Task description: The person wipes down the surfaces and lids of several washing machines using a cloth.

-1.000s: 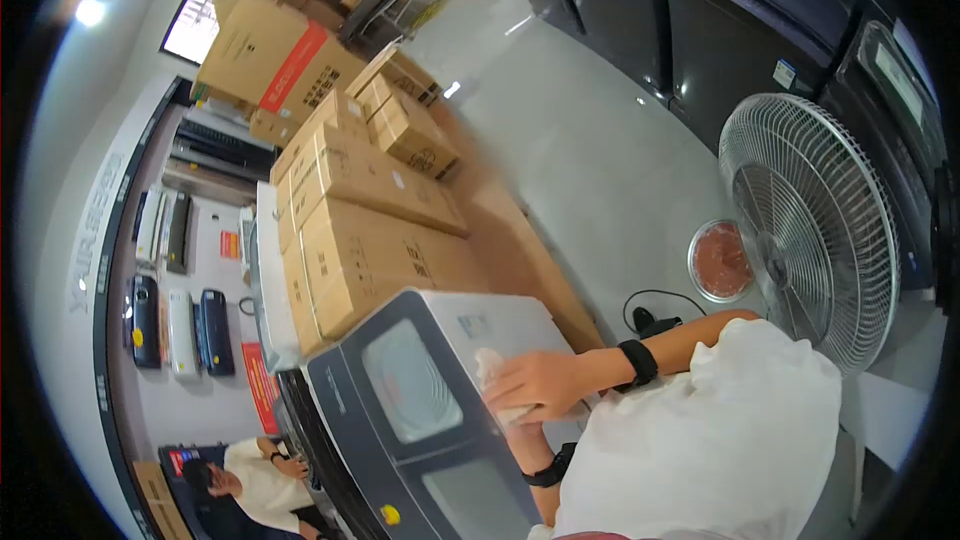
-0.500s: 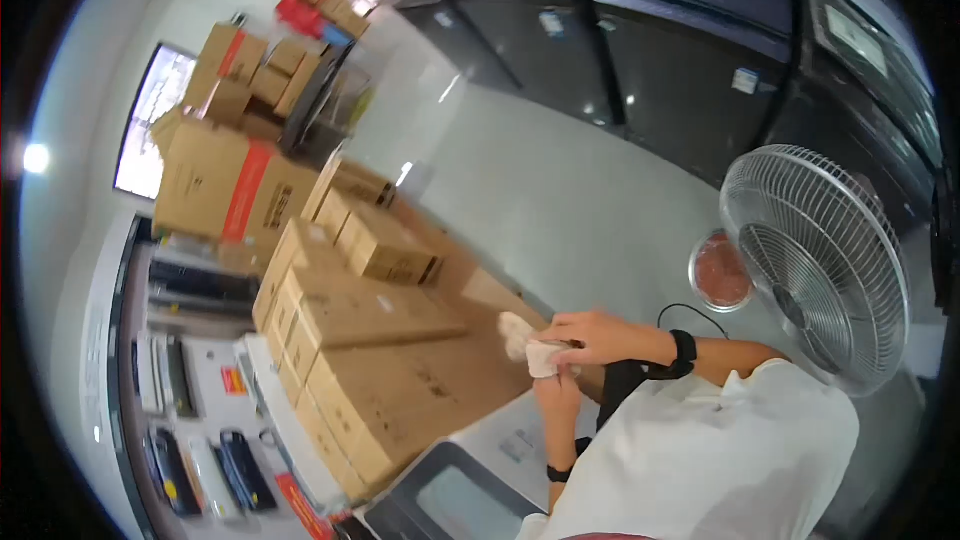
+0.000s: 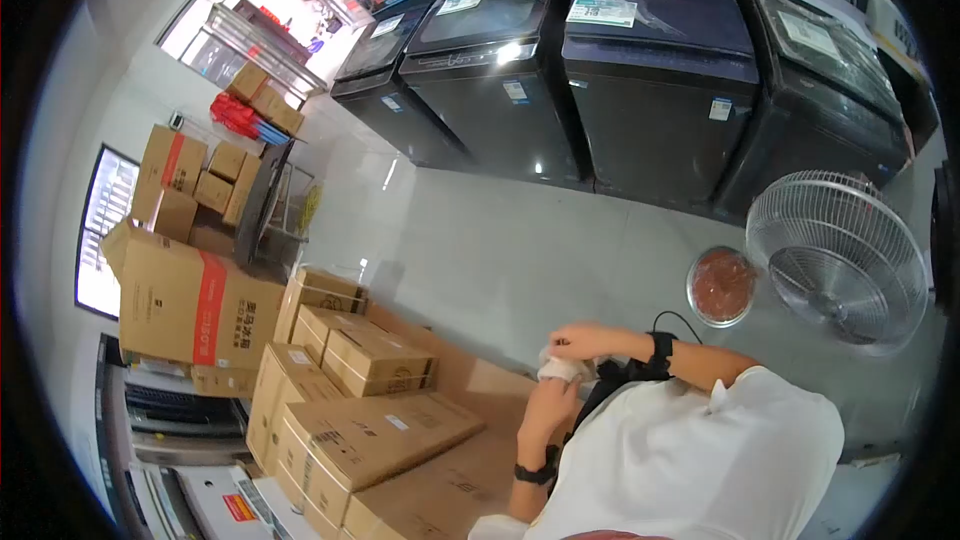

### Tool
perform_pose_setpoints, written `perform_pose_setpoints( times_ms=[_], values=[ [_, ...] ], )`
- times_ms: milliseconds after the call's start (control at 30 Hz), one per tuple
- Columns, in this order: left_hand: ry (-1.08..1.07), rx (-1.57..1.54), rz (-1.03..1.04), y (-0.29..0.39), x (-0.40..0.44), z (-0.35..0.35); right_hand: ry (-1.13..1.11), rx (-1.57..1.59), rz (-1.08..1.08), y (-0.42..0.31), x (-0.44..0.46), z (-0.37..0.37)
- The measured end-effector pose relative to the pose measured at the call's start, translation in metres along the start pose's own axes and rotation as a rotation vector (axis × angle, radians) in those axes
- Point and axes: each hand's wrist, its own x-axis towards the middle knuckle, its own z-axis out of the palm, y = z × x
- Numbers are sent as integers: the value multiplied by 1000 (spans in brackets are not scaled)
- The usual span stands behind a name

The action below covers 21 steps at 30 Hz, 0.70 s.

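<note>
A crumpled off-white cloth [image 3: 560, 367] is bunched between my two hands in front of my waist. My right hand [image 3: 583, 342] reaches in from the right, with its fingers closed on the cloth's upper part. Just below, my left hand [image 3: 549, 406] comes up from the bottom and has its fingers at the cloth's lower side; part of its grip is hidden. Each wrist wears a black band. Whether the cloth is a glove or a rag, I cannot make out.
Cardboard boxes [image 3: 400, 430] stand close on the left, more boxes [image 3: 205, 300] beyond. Dark washing machines [image 3: 660, 100] line the far side. To the right are a metal fan [image 3: 835, 260] and a round reddish-brown object [image 3: 722, 286] on the grey floor [image 3: 520, 250].
My view has swung, bringing the washing machines and doorway more fully into sight. Both hands stay together, and the cloth, which hung out to the left, is now bunched more tightly between them.
</note>
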Motion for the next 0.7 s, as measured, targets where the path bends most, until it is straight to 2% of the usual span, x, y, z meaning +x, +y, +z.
perform_pose_setpoints(
  times_ms=[100, 133, 200, 300, 367, 467, 567, 600, 700],
  values=[
    [-51, -270, 62, -2, 37, -49, 197, 44, -113, 2, 30, -12],
    [-269, -329, -132, -39, 63, -47, 285, 61, -169, -1, 41, -17],
    [-213, -557, 78, -74, 90, -53, 415, 102, -178, -31, 46, -38],
    [-252, -1407, -52, -41, 130, -110, 598, 57, -229, -56, 66, -67],
    [-340, -1957, -82, -37, 154, -132, 644, 24, -300, -64, 83, -77],
    [-182, -1740, -169, -33, 194, -161, 701, 9, -543, -62, 135, -103],
    [35, -1333, -110, -94, 256, -160, 477, 303, -287, -86, 164, -143],
    [162, -1307, -177, -91, 266, -170, 461, 332, -272, -75, 188, -153],
    [390, -1365, -117, -77, 296, -210, 463, 792, -213, -60, 238, -186]
  ],
)
